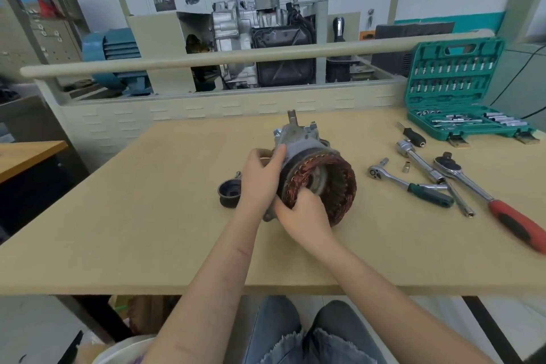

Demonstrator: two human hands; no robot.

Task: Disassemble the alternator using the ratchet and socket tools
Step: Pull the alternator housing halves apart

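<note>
The table [147, 216] carries everything, with bare board toward its left edge and tools ranged along the right, likely so each stays within the right hand's reach. At the far right corner a case [461, 91] stands with its lid up, rows of bits and sockets on show for picking.

The alternator [313, 174] lies on its side near the table's middle, shaft pointing at the far edge and the open end, ringed by copper windings, turned toward the person; that seems chosen to let them look and reach inside. The left hand [263, 183] wraps the housing from the left, its fingers curled over the top to steady it. The right hand [304, 213] grips the near rim of the windings, fingers curled into the opening, though their tips are hidden inside. I judge the stator or rotor is being worked loose by hand.

Near the right edge lies a red ratchet [496, 204], beside it a long bar [428, 168], then a green ratchet [410, 183], all set down untouched. A pulley [230, 193] rests just left of the left hand, already off. A small socket [406, 168] stands between the ratchets.
</note>
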